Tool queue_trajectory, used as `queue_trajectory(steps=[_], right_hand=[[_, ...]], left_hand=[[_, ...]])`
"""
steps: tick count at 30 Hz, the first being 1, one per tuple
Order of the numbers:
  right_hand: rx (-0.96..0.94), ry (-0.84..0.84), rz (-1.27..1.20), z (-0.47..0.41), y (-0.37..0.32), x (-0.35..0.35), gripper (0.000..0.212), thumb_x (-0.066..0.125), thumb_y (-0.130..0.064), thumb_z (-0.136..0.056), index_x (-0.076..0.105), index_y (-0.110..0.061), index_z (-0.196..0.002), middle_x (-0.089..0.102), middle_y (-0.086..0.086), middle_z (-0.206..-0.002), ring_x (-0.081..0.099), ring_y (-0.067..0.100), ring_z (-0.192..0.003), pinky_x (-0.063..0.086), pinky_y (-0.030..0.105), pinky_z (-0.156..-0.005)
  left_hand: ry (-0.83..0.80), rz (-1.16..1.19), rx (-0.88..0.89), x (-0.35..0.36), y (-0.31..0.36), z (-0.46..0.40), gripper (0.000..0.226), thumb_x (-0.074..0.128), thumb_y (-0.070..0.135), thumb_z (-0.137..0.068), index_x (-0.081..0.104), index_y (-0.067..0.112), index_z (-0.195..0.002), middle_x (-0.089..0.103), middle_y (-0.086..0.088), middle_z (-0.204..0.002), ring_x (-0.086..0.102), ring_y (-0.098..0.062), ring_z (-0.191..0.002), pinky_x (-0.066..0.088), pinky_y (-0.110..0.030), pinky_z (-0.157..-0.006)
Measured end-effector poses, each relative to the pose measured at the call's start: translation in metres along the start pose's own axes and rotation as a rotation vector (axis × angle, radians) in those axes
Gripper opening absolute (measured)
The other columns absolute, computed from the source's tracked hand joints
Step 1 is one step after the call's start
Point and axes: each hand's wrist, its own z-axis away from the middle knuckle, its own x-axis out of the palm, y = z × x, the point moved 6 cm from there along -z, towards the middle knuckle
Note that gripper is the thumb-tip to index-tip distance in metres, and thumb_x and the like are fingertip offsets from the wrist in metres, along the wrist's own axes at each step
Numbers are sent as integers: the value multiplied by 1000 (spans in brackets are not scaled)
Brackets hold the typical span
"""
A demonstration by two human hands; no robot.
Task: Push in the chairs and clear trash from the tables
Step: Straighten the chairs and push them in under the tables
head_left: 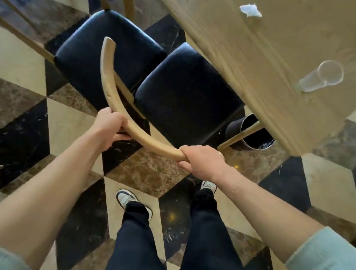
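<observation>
A wooden chair with a black padded seat stands in front of me, its far edge tucked under the wooden table. Both my hands grip its curved wooden backrest: my left hand on the left part of the curve, my right hand on its right end. On the table lie a crumpled white tissue and a clear plastic cup tipped on its side near the table's edge.
A second chair with a black seat stands just left of the first. A metal bin with a black liner sits on the floor under the table corner. The floor is chequered marble. My legs and shoes show below.
</observation>
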Motion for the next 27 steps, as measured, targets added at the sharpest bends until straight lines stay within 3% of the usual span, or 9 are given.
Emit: queue_trajectory(steps=[4,8,13,16,18,20,23,27], right_hand=[[17,38,-7,1,9,-9,28,55,-51,-98,59,-26,-110,66,-6,-94,64,17,-83,45,32,-69],[107,26,-44,10,40,-28,29,55,-53,-97,58,-26,-108,65,-5,-94,63,18,-83,49,36,-69],[271,13,-67,38,91,-37,24,52,-60,-92,55,-40,-104,65,-16,-89,65,15,-84,55,40,-73],[327,61,3,59,97,-46,22,56,-52,-94,59,-39,-112,68,-13,-97,67,17,-93,40,33,-70],[377,85,16,65,92,-50,28,58,-47,-95,62,-34,-119,69,-10,-104,66,17,-98,34,31,-72],[415,88,-65,63,82,-49,34,59,-44,-96,62,-28,-126,69,-7,-109,65,17,-101,42,31,-78],[438,112,-267,50,51,-57,41,60,-41,-96,58,-25,-134,64,-6,-118,62,15,-108,51,33,-93],[396,288,-314,8,-21,-94,36,59,-36,-98,60,-24,-132,61,-6,-120,60,14,-109,53,35,-94]], left_hand=[[-52,-68,6,17,15,2,51,53,-6,-90,48,11,-138,59,-18,-127,64,-37,-113,63,-54,-74],[-193,-207,-2,56,46,1,29,56,0,-91,55,10,-119,63,-20,-121,69,-39,-104,62,-59,-77],[-341,-459,-33,115,54,8,46,64,25,-93,48,10,-133,60,-20,-123,67,-39,-104,61,-64,-72],[-410,-616,-25,126,45,17,56,65,41,-94,48,10,-137,67,-19,-115,71,-34,-97,62,-61,-72],[-420,-649,-12,119,42,17,63,63,52,-93,49,12,-139,69,-16,-114,72,-30,-97,62,-58,-79],[-445,-671,-11,105,39,16,67,60,56,-93,48,14,-144,69,-13,-118,71,-28,-101,59,-56,-88],[-478,-658,6,70,42,20,68,58,57,-95,44,17,-148,66,-15,-128,70,-28,-105,56,-56,-94],[-464,-645,61,-6,56,25,58,52,47,-102,42,15,-149,61,-18,-137,67,-31,-110,54,-55,-98]])
